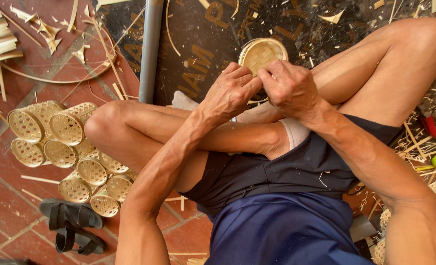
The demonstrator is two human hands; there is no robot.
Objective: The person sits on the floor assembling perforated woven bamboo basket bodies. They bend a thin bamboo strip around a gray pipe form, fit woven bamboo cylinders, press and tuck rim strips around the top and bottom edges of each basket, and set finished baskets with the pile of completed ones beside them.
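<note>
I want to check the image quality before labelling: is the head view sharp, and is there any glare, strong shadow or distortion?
Head view: even daylight, no glare; left hand, right hand and the small woven basket between them are sharp; soft shadow lies under the legs; the finished baskets are clear too; the forearms at the lower edge look stretched by the wide lens.

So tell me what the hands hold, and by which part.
Both hands grip one small round woven bamboo basket: the left hand and right hand pinch its near rim, fingers meeting at the edge.
</note>
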